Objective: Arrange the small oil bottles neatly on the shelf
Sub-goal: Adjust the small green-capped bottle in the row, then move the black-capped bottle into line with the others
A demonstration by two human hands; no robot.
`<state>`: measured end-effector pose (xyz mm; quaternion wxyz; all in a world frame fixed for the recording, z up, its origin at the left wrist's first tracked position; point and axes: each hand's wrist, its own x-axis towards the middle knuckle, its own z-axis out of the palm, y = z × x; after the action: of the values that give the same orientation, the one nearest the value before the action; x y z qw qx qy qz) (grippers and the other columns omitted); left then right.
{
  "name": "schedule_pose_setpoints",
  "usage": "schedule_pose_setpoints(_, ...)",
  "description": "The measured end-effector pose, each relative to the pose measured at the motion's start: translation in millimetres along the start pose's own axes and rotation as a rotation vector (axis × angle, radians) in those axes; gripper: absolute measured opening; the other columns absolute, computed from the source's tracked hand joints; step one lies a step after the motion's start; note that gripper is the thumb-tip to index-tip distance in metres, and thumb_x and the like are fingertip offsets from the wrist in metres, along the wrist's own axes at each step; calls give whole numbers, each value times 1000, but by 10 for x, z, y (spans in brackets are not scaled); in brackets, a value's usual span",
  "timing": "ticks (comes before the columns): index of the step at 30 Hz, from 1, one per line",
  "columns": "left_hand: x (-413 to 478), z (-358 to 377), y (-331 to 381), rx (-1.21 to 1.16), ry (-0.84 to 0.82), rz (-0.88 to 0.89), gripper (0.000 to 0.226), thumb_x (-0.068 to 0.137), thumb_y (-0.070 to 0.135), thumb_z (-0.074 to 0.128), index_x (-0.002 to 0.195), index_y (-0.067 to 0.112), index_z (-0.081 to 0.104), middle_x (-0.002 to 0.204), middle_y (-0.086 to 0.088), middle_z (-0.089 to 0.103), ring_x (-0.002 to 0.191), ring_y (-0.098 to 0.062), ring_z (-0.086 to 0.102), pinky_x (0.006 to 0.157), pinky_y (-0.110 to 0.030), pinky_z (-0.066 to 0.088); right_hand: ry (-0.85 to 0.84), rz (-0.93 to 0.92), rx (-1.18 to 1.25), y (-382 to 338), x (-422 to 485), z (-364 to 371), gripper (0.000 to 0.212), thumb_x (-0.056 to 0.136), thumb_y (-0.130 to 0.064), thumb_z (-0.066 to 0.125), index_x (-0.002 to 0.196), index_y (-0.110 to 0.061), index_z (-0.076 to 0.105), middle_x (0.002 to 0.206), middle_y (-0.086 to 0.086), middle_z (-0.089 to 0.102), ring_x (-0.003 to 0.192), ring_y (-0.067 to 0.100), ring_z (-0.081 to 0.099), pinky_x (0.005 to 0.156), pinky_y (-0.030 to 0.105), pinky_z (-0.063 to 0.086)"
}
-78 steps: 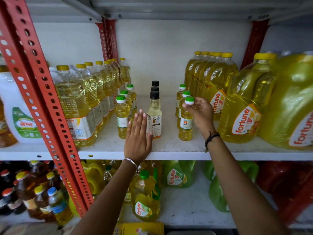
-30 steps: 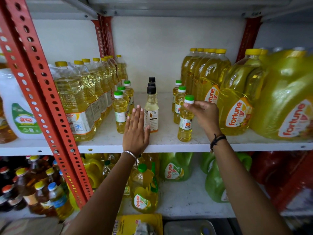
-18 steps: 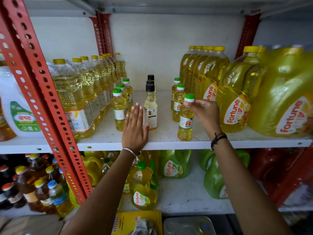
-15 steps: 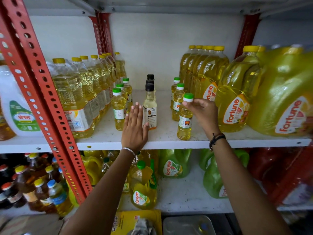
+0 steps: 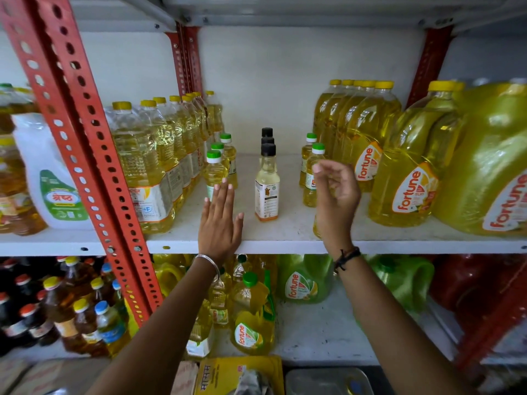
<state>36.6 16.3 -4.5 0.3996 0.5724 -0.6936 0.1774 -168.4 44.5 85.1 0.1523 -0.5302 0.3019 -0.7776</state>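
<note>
Left hand (image 5: 219, 223) flat on shelf (image 5: 285, 240); right hand (image 5: 336, 201) loose, empty

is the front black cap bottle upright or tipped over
Upright: the black-capped bottle stands on its base on the shelf, cap on top, neither hand touching it.

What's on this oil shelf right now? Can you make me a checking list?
Surface: white shelf, bare at the middle front.
Job's things: three rows of small bottles: green-capped bottles on the left, black-capped bottles in the middle, green-capped bottles on the right, front one mostly hidden by the right hand.
Clutter: nothing seen.
Hands: left hand flat and open at the shelf edge; right hand raised, fingers loosely curled, holding nothing.
Cables: nothing seen.
Surroundings: big yellow-capped bottles left, Fortune jugs right, red posts, more bottles on the lower shelf.
</note>
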Motion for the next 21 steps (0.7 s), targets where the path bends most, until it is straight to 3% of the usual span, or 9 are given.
schedule_pose_setpoints(3,12,-20,-61,14,-18,13,62,99,37,23,152,8,13,160,-5,5,147,-13,-4,119,-33,-5,-165,71,-64,115,-37,280,18,87,-21,63,102,-12,62,101,0,65,97,14,62,85,29,51)
schedule_pose_setpoints(8,8,5,-85,50,-20,41,62,98,35,25,152,6,15,160,-7,8,148,-19,3,119,-37,-3,-343,294,-155,404,153,642,39,89,-14,61,125,-8,49,128,10,59,117,17,55,98,25,42)
schedule_pose_setpoints(11,2,15,-95,48,-9,43,62,98,35,27,152,7,15,160,-8,9,148,-19,4,119,-37,-2,-439,339,-215,533,271,760,39,89,-10,58,126,-8,50,127,11,61,116,21,58,99,29,44)
schedule_pose_setpoints(17,-5,36,-106,54,0,53,63,98,36,27,152,7,14,160,-8,10,148,-19,4,119,-39,1,-421,376,-203,636,356,791,26,85,-6,62,111,-4,60,111,16,69,104,25,64,98,41,50)
schedule_pose_setpoints(21,-2,43,-117,57,1,60,64,98,37,27,152,7,13,160,-9,10,148,-19,3,119,-39,1,-351,388,-184,638,364,780,28,79,-4,70,105,-3,61,105,19,70,99,27,66,94,41,52)
